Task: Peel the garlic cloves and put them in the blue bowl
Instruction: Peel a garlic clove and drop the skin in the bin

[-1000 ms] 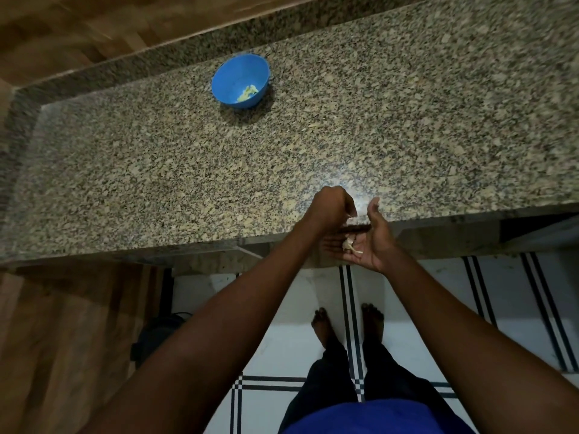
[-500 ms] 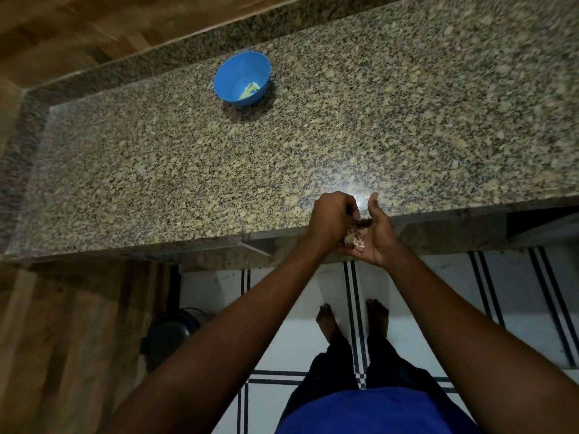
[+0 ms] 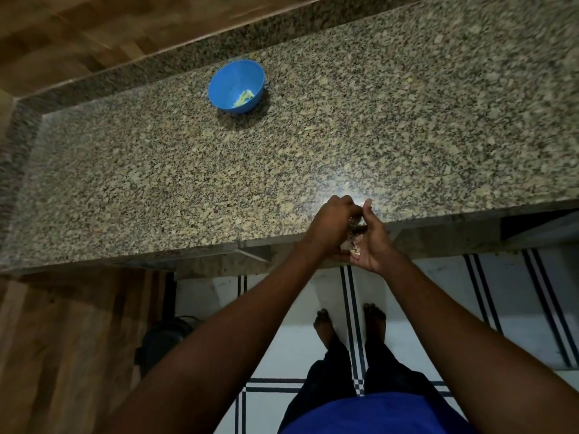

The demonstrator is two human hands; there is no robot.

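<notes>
The blue bowl (image 3: 236,86) sits up and left of both hands, well apart, nearer the left hand (image 3: 332,225), whose curled fingers pick at the garlic (image 3: 353,244) cupped in the right hand (image 3: 371,242).

A long speckled granite countertop (image 3: 313,145) in beige, grey and black is stretching across the view, with a raised granite lip (image 3: 188,54) running along its far edge. Brown wooden panelling (image 3: 62,26) is showing beyond that lip, and more brown wood (image 3: 62,339) is showing below the counter at the left. A white tiled floor with dark double stripes (image 3: 501,308) is lying underneath. A dark rounded object (image 3: 163,339), too dim to identify, is sitting on the floor beside the wood.
</notes>
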